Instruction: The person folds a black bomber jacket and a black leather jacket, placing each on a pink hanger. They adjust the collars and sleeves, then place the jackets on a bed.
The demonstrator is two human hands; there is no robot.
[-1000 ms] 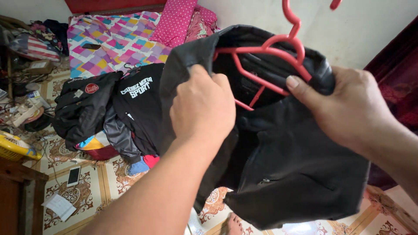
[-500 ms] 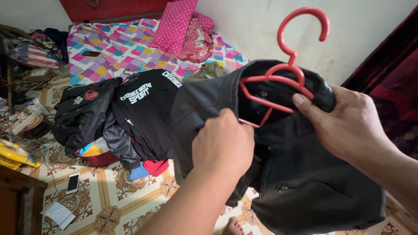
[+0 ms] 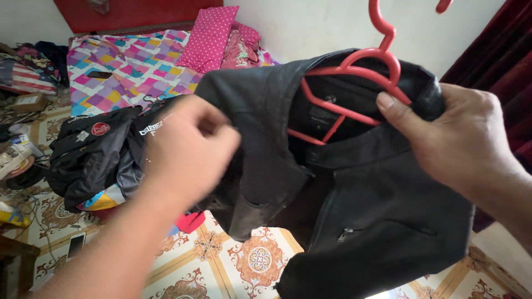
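1. right hand point(image 3: 465, 138), at the right of the frame, pinches the black jacket point(image 3: 354, 188) collar against the red hanger point(image 3: 360, 72).
2. left hand point(image 3: 188, 149), blurred at centre left, grips the jacket's shoulder.
3. a pile of dark clothes point(image 3: 94, 149) lies at left by the bed point(image 3: 127, 61).

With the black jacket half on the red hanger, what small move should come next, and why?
Probably the left hand should pull the jacket's loose shoulder over the red hanger's free arm. The right hand already pinches collar and hanger together, while the left side sags off the hanger.
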